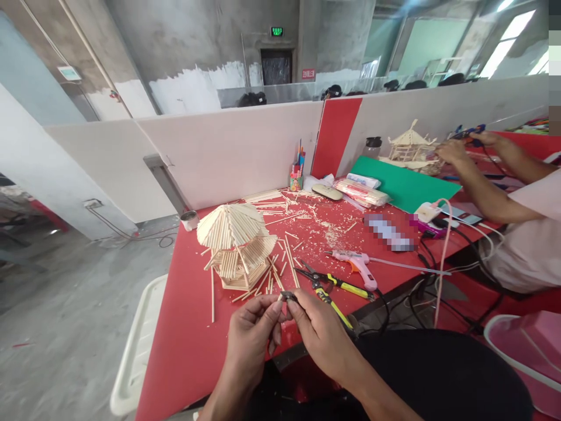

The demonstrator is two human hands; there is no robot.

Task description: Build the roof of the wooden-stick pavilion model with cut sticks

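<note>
My left hand point(250, 334) is closed, pinching a short pale wooden stick point(280, 297) between thumb and fingers at the table's front edge. Against the stick's tip sits a small dark metal tool point(287, 296), gripped by my right hand point(323, 336); its exact kind is too small to make out. Just beyond my hands stands a pavilion model point(234, 245) built of wooden sticks, with a layered, sloping roof. Loose sticks point(265, 286) lie around its base. Yellow-and-black pliers point(333, 301) rest open on the table, right of my hands.
On the red table point(184, 351) lie a pink glue gun point(360, 266), wood scraps point(331, 231), packed sticks point(362, 193) and a green board point(403, 181). A pen cup point(296, 180) stands by the partition. At right, a co-worker's hands point(456, 151) work near another stick model point(412, 146). Cables hang off the edge.
</note>
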